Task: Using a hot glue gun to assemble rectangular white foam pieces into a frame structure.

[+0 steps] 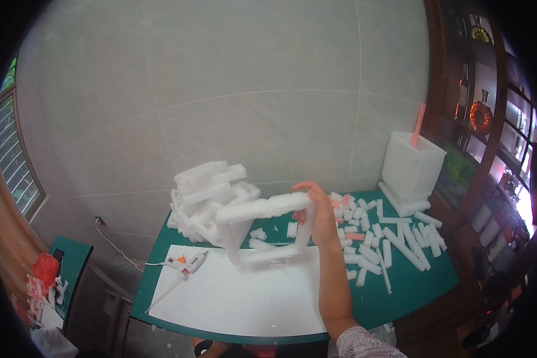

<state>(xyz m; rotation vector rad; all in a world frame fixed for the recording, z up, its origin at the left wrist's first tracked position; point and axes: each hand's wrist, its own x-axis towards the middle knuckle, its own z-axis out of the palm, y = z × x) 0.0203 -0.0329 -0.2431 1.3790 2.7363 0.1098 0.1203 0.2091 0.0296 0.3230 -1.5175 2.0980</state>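
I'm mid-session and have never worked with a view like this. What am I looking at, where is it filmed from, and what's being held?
There is no machine here, just a person's bare hands. The one picture comes from a wide fisheye camera on their head, looking down, so straight edges bend near the rim; its left is their left.

The right hand grips the upper right corner of a white foam frame. The left is hard to make out: some skin and a dark band show below the table edge.

On the green table lie a white sheet with a glue gun, a heap of foam strips behind it, and scattered foam pieces to the right. A white foam box stands behind those.
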